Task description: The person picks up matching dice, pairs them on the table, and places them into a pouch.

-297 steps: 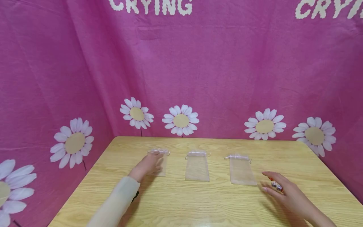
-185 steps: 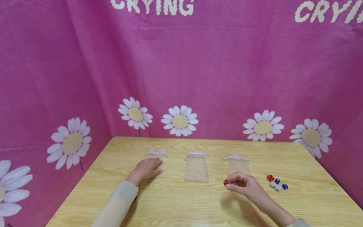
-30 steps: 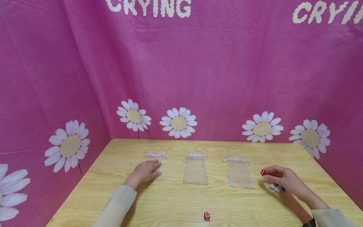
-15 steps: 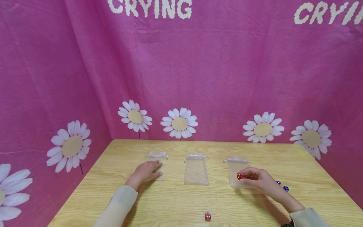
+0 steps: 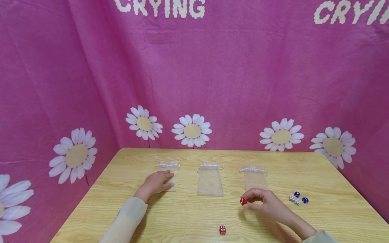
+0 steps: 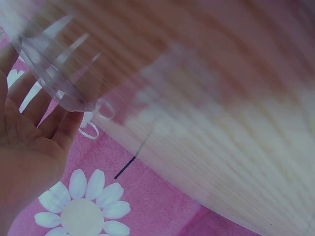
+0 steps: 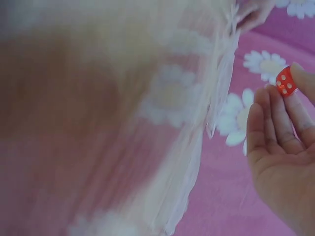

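My right hand pinches a red die between thumb and fingertips, just in front of the right-hand sheer drawstring pouch. The right wrist view shows the white pips of that red die clearly. On the left, my left hand lies with relaxed fingers over another sheer pouch, partly covering it. A third pouch lies flat between these two. Near the table's front edge sits a second red die. In the left wrist view, the fingers of my left hand are extended.
To the right on the wooden table is a small group of dice: two white dice, a blue die and another blue die. A pink curtain with daisies hangs behind and at the left.
One red die was set down near the front edge. My right hand then took the other red die from the group and carried it left. My left hand stays over its pouch.
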A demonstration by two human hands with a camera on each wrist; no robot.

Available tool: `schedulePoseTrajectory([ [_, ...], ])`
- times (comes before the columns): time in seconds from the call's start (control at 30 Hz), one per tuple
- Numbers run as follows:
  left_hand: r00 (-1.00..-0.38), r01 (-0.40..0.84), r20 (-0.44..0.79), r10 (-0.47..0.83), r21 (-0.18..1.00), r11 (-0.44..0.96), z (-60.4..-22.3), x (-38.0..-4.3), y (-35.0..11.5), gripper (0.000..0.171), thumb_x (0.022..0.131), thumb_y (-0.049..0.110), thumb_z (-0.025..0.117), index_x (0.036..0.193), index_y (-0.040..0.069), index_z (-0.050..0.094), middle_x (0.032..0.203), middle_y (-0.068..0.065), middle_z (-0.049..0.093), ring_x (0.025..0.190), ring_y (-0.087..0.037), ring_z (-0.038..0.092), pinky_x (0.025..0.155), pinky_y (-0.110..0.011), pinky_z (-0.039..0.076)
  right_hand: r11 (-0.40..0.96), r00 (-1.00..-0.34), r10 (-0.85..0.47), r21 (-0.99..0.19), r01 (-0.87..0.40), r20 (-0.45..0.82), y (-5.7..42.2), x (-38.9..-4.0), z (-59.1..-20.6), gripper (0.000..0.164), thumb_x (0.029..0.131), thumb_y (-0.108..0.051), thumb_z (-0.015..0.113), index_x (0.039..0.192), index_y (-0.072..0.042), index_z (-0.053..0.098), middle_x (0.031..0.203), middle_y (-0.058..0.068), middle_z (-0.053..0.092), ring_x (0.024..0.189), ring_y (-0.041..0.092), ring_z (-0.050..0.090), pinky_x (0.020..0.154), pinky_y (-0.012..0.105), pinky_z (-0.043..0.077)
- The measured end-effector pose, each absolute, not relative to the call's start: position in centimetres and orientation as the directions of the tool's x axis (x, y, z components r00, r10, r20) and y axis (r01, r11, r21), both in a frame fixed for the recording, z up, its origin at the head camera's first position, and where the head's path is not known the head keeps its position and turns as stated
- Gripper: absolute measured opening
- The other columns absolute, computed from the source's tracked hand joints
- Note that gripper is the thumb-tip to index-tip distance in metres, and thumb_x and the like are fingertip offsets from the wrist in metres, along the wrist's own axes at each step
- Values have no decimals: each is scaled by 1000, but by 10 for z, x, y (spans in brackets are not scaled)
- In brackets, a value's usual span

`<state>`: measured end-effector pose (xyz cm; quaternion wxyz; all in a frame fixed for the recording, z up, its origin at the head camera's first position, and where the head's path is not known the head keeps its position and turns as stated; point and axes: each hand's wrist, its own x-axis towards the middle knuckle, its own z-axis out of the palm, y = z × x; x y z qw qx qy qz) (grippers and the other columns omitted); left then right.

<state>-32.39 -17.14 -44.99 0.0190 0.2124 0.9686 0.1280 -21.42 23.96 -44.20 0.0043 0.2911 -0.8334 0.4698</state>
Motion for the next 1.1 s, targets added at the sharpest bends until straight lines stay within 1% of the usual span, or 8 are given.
schedulePoseTrajectory([
  [0.23,-914,397,23,406,262,880,-453,-324,-171,49,93,32,66,136,10,58,146,-12,53,136,-35,48,110,-53,41,412,-791,-537,-727,-550,294,224,-199,-444,18,88,-18,72,101,-7,70,92,2,71,84,-4,60,72,21,55],
  [0.4,-913,401,28,408,251,881,-453,-323,-171,50,92,32,66,136,9,58,145,-13,53,135,-35,49,110,-53,41,453,-730,-603,-614,-646,323,213,-191,-447,13,86,-17,74,97,-10,70,88,1,69,82,-4,58,69,21,55],
  [0.5,-912,402,30,408,249,881,-453,-324,-172,50,92,33,66,136,9,58,145,-13,54,135,-35,49,109,-53,42,485,-715,-639,-572,-661,284,206,-185,-447,12,88,-20,73,96,-12,69,89,-5,68,83,-6,57,69,20,54],
  [0.63,-911,407,34,412,246,880,-454,-324,-172,50,92,33,66,135,9,59,144,-14,54,135,-35,49,109,-53,42,550,-742,-649,-570,-611,170,198,-178,-445,13,91,-29,70,98,-18,69,92,-14,62,82,-8,52,68,17,51],
  [0.7,-910,408,35,413,245,879,-454,-324,-173,49,92,32,66,135,9,59,144,-14,54,135,-35,50,109,-53,42,564,-733,-662,-538,-626,159,195,-176,-444,13,91,-30,70,97,-19,70,92,-15,60,81,-7,51,67,16,49],
  [0.77,-910,409,38,413,245,879,-453,-323,-173,49,92,32,67,135,9,59,144,-14,55,134,-35,50,109,-53,42,566,-714,-681,-502,-654,162,193,-174,-444,11,91,-28,70,96,-19,69,90,-15,60,80,-8,49,65,14,48],
  [0.87,-912,404,34,409,249,880,-453,-323,-172,49,92,32,66,135,9,59,144,-14,54,135,-35,50,109,-53,42,552,-667,-715,-414,-723,211,191,-174,-446,7,90,-24,71,93,-18,68,88,-13,60,79,-9,49,64,13,47],
  [1.1,-912,402,26,409,252,880,-453,-324,-171,49,93,33,65,136,10,58,145,-13,53,136,-35,48,110,-53,42,561,-648,-730,-353,-749,216,188,-176,-449,6,88,-21,73,91,-19,68,86,-12,60,77,-10,46,62,11,45],
])
